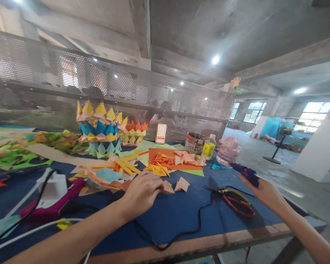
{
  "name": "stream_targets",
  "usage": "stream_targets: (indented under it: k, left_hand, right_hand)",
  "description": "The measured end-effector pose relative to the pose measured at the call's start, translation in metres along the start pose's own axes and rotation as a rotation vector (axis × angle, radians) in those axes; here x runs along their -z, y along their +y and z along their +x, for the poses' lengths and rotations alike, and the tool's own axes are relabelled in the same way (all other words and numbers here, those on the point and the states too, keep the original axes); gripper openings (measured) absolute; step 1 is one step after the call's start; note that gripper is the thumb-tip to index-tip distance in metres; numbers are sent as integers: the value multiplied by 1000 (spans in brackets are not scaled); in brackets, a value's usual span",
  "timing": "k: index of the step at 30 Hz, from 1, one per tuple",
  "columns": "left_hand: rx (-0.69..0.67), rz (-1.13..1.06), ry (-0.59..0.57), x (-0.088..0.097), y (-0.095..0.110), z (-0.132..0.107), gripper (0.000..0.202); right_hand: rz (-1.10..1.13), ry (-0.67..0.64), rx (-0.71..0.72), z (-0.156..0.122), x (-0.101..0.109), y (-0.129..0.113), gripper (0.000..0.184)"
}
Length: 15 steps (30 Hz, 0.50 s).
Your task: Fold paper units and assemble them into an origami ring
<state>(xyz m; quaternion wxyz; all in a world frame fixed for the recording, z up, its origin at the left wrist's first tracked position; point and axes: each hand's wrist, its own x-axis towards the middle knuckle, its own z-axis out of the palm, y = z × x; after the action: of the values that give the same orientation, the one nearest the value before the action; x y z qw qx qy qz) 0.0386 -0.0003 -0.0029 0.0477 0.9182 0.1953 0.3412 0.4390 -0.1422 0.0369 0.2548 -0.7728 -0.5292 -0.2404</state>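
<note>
My left hand point(143, 192) rests on the blue table point(181, 216), its fingers curled onto a small folded peach paper piece point(167, 187). A second folded peach piece point(182, 183) lies just to the right of it. At the table's right side my right hand point(265, 192) grips a dark purple glue gun point(246, 171), nozzle pointing left and away. Its black cord point(198, 223) trails across the table toward the front edge. Red and yellow scissors point(236, 200) lie between the two hands.
Stacked paper crowns point(101, 134) in yellow, blue and orange stand at the back, with loose folded papers point(165, 161) in front. A yellow bottle point(209, 147), a basket point(194, 142) and a pink object point(227, 149) sit far right. A pink device point(55, 200) lies at left. A perforated metal screen point(126, 95) backs the table.
</note>
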Motion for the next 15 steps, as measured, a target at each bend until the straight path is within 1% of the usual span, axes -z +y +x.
stream_targets:
  k: [2,4,6,8,9,11,15]
  left_hand:
    - [-22,9,28,-1,-2,0,16]
    - [-53,25,61,-2,-4,1,17]
    - [-90,37,95,-2,-5,1,17]
    - [-129,53,121,-3,-6,0,18]
    - [-146,63,127,-3,-6,0,19]
    - [-174,92,125,-3,-6,-1,20]
    - [-213,162,102,-2,-5,-2,21]
  right_hand:
    - [86,-87,49,-8,2,-30,32]
    - [235,-219,119,-22,5,-64,39]
    - [381,-307,186,-41,8,-96,40]
    - [404,-301,205,-59,8,-122,38]
    - [408,-290,218,-67,6,-131,37]
    - [397,-267,241,-80,0,-141,34]
    - [372,-238,197,-91,-16,-144,43]
